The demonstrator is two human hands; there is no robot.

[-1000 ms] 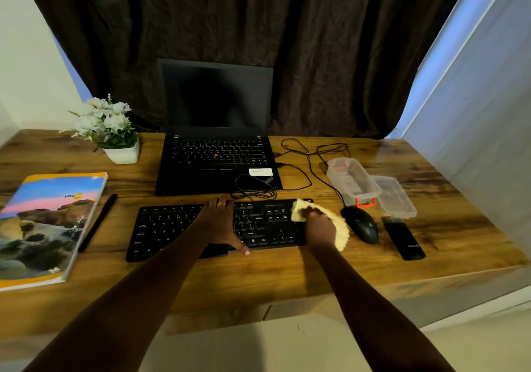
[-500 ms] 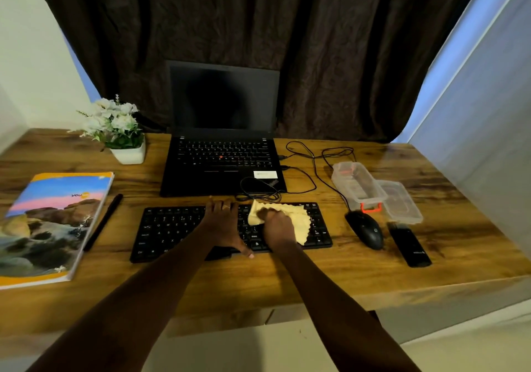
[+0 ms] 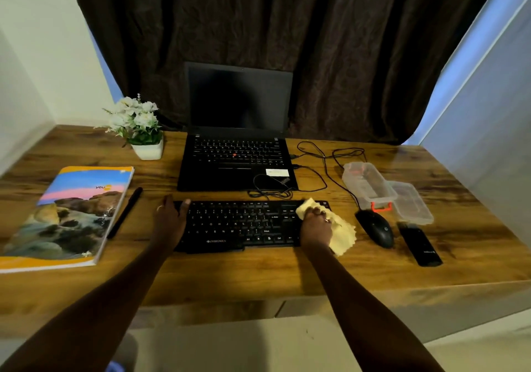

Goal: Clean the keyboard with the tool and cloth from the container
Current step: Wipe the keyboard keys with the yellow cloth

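The right hand (image 3: 316, 226) sat on the right end of the black Zebronics keyboard (image 3: 238, 222), fingers curled round a bunched yellow cloth (image 3: 343, 229) whose loose corner spilled off the keyboard's end onto the desk (image 3: 258, 274). The keyboard's long axis ran crosswise in front of the person, so nearly all its keys lay to the left of that hand, between it and the left hand (image 3: 169, 218). The left hand rested flat on the far left end, fingers straight and gripping nothing, apparently to steady the board. The right hand was nearer the work, and a wipe would likely travel leftward along the rows. The keys beneath both hands and the cloth were hidden. Just right of the cloth lay a mouse (image 3: 376, 228), and beyond it the clear container (image 3: 370, 183), its contents too blurred to read. Whether the black slab (image 3: 421, 245) beside the mouse was the cleaning tool could not be told.
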